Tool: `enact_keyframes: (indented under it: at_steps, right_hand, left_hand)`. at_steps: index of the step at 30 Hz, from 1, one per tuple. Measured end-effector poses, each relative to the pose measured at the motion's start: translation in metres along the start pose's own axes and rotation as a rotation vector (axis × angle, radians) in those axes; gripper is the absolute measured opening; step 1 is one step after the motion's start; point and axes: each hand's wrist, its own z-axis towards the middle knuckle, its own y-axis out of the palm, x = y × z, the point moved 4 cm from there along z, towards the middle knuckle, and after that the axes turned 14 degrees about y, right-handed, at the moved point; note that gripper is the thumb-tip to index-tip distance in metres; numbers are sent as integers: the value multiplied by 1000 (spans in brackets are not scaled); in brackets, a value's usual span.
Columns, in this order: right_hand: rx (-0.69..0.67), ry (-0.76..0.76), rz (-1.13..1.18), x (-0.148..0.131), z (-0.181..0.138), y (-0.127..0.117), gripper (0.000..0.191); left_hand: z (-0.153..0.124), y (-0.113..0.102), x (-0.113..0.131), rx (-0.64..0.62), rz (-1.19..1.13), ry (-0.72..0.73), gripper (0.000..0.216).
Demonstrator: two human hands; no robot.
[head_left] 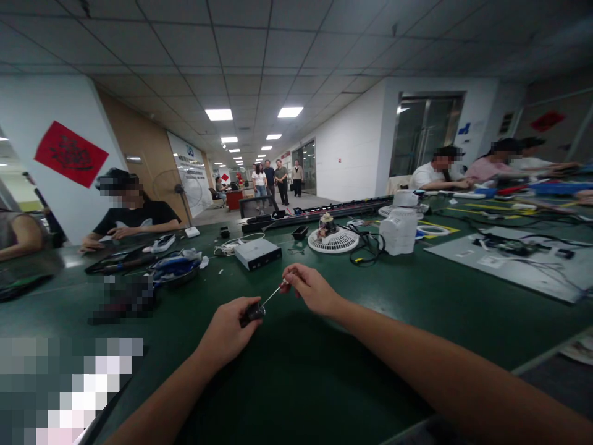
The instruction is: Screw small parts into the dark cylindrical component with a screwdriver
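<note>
Over the green table, my left hand [226,330] is closed around a small dark cylindrical part [252,314] with a shiny rim at its right end. My right hand [311,289] pinches a thin screwdriver [271,297], its handle mostly hidden by the fingers. The bright metal shaft slants down to the left and its tip meets the end of the dark part. Whether the tip sits inside or only against it, I cannot tell. A silver disc drive [257,252] lies just beyond my hands.
Behind my right hand are a white fan grille with a motor [333,241], a black cable [370,247] and a white plastic housing [399,230]. A metal panel [523,262] lies right. Blue tangled items [178,267] lie left. Several people sit around the tables.
</note>
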Motion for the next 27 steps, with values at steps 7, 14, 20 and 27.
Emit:
enact_keyframes:
  at_steps: [7,14,20,27]
  right_hand:
    - [-14,60,14,7,6,-1,16]
    - [15,-48,-81,-6,-4,2,12]
    - [50,-141,-244,-16,-11,0,11]
    - [275,-334,-527,-30,-20,-6,13]
  left_hand:
    - [0,0,1,-1,16,-12,44]
    - [1,0,4,10,33,-22,44]
    - [0,2,2,-10,61,-1,44]
    - [2,-1,2,-7,198,46,41]
